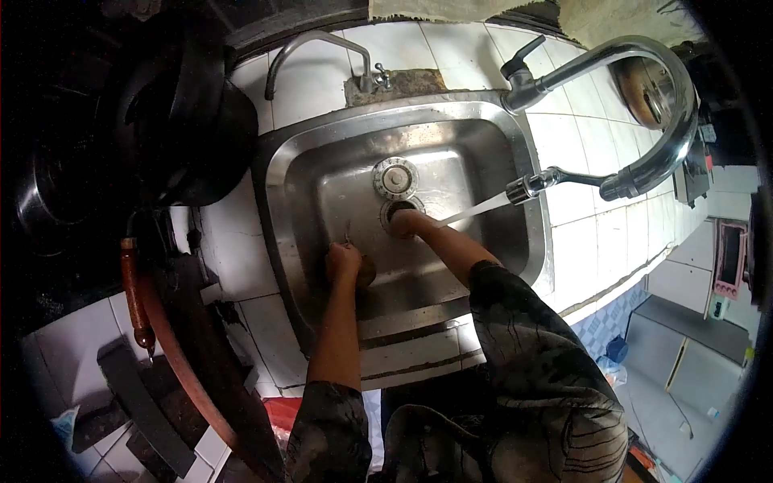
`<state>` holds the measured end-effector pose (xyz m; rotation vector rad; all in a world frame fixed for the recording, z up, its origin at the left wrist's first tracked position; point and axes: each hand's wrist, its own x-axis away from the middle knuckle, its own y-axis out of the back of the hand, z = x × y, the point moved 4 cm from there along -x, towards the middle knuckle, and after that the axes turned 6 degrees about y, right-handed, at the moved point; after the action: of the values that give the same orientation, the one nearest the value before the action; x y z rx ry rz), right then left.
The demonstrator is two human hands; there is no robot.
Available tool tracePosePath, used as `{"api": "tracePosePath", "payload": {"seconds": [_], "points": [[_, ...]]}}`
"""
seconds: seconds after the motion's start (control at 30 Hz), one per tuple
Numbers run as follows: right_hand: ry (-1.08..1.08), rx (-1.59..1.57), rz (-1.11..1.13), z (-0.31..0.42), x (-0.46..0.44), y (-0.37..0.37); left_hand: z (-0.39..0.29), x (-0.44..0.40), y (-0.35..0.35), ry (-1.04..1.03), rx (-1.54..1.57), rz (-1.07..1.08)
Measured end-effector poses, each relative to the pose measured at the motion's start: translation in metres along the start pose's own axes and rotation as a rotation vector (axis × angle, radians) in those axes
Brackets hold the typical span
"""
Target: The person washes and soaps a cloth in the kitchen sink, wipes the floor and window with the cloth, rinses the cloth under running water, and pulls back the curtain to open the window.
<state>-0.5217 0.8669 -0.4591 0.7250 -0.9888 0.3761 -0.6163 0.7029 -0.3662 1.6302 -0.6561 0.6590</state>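
Inside the steel sink (310,201), my left hand (345,262) is low on the left side with its fingers curled. A brown rounded thing (367,274) shows partly behind that hand; its kind is not clear. My right hand (407,222) reaches down at the dark round drain opening (398,208), its fingertips hidden there. Just beyond the opening lies a round metal drain strainer (395,179) with holes around its rim. From the chrome faucet (522,190) on the right, a stream of water (475,211) falls toward my right wrist.
A thinner curved tap (322,36) stands behind the sink. Dark pans (189,121) crowd the left, near a wooden-handled tool (137,298). White tiles (596,161) surround the basin, and a brown round lid or pan (640,88) leans at the back right.
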Motion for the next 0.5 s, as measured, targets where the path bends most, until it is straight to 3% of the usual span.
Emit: {"api": "tracePosePath", "payload": {"seconds": [0.03, 0.1, 0.13, 0.2, 0.23, 0.3, 0.33, 0.4, 0.5], "points": [[0.002, 0.006, -0.001, -0.011, -0.013, -0.005, 0.001, -0.003, 0.000, -0.016, -0.012, -0.028], [0.743, 0.757, -0.033, -0.019, -0.049, -0.035, -0.003, 0.006, 0.007, -0.001, -0.006, -0.021], [0.745, 0.755, -0.029, -0.019, -0.054, -0.035, -0.003, 0.007, 0.006, 0.008, -0.004, -0.011], [0.567, 0.610, 0.247, -0.029, -0.067, -0.041, 0.004, -0.006, -0.006, -0.006, 0.058, -0.015], [0.570, 0.611, 0.251, -0.024, -0.056, -0.033, 0.006, -0.012, -0.010, -0.022, 0.122, -0.026], [0.155, 0.092, 0.199, -0.016, -0.024, -0.004, -0.001, -0.002, 0.002, 0.004, 0.056, -0.001], [0.155, 0.094, 0.204, -0.018, -0.025, -0.011, -0.004, 0.002, 0.004, 0.022, -0.010, 0.028], [0.105, 0.137, -0.283, -0.026, -0.023, -0.006, -0.011, 0.011, 0.011, 0.028, -0.001, 0.017], [0.004, 0.126, -0.257, -0.005, 0.062, 0.035, -0.010, 0.009, 0.007, -0.023, 0.006, -0.042]]}}
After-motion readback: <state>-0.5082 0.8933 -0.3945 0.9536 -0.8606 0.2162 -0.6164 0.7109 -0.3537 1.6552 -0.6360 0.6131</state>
